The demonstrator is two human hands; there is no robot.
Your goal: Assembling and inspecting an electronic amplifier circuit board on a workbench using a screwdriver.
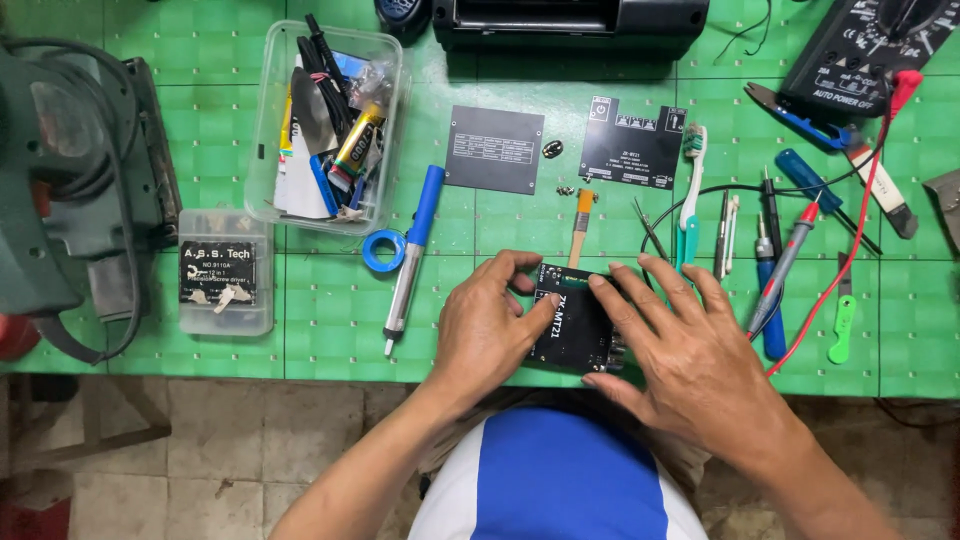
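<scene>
A small black electronic module (570, 322) lies near the front edge of the green mat (330, 320). My left hand (485, 330) grips its left side, thumb on its top face. My right hand (690, 350) covers its right side, with the index finger pressing on top. A thin flat orange cable (581, 222) runs from the module toward the back. Two black cover plates (495, 148) (632, 144) lie flat behind it, with a few small screws (565, 189) between them.
A blue-handled soldering tool (412, 255) and a blue tape roll (383, 250) lie to the left. A clear tub of tools (330, 120) and a small clear box (225, 272) sit further left. Toothbrush (690, 190), tweezers, screwdrivers and multimeter (870, 45) probes lie right.
</scene>
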